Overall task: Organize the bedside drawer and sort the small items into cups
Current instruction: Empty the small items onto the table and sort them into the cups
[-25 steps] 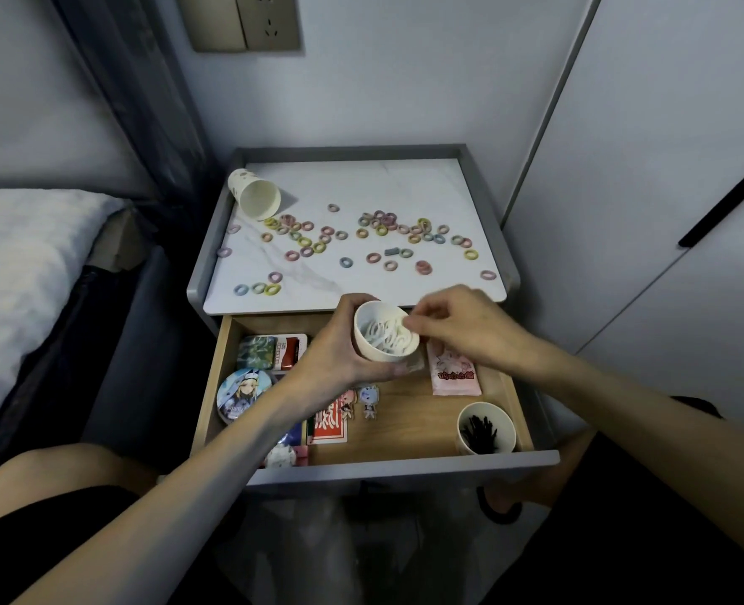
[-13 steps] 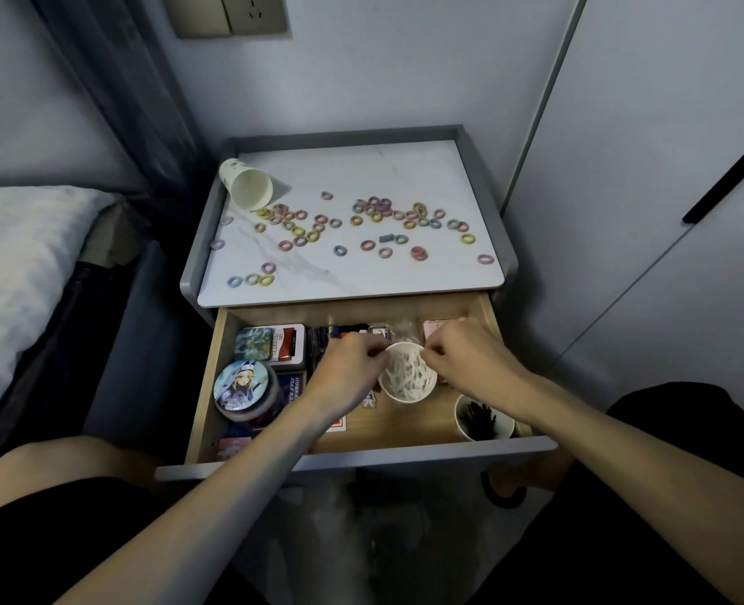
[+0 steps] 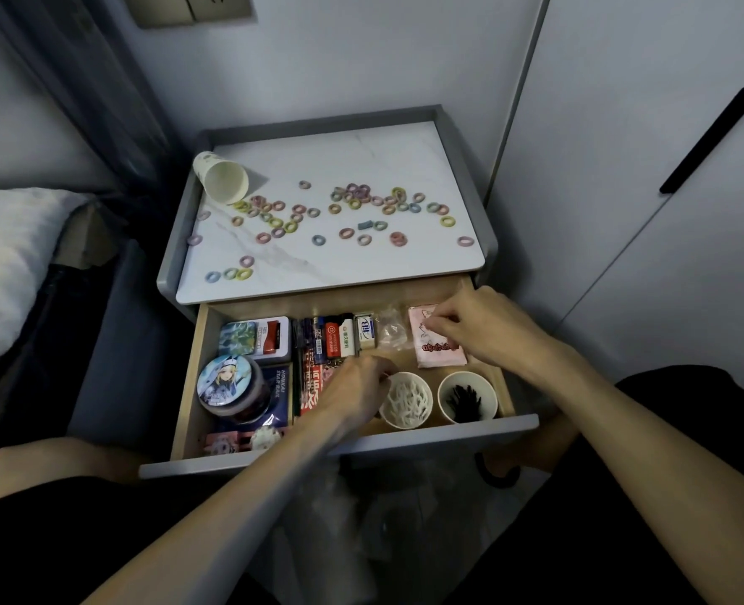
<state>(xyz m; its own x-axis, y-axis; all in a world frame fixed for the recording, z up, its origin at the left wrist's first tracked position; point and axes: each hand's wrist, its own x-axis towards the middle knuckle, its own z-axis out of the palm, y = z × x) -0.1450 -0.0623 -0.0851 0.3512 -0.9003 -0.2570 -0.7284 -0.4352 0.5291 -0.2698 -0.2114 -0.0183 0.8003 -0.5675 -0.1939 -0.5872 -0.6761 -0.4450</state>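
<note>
The bedside drawer (image 3: 361, 443) stands pulled open. Near its front right, two white cups sit side by side: one with white items (image 3: 406, 403) and one with black items (image 3: 467, 398). My left hand (image 3: 355, 393) holds the left rim of the cup with white items, fingers curled. My right hand (image 3: 483, 329) lies over a pink packet (image 3: 440, 353) at the drawer's back right and pinches its upper part. A third paper cup (image 3: 222, 181) lies tipped on the nightstand top (image 3: 339, 150), with several coloured rings (image 3: 353, 198) scattered there.
The drawer's left half holds a round tin with a cartoon figure (image 3: 226, 384), small boxes (image 3: 270, 336), card packs and a clear bag (image 3: 391, 329). A bed (image 3: 8, 255) is on the left and a cabinet door (image 3: 667, 168) on the right.
The cup with white items went down from above the drawer and now stands beside the cup with black items. My right hand left the cup and moved back onto the pink packet.
</note>
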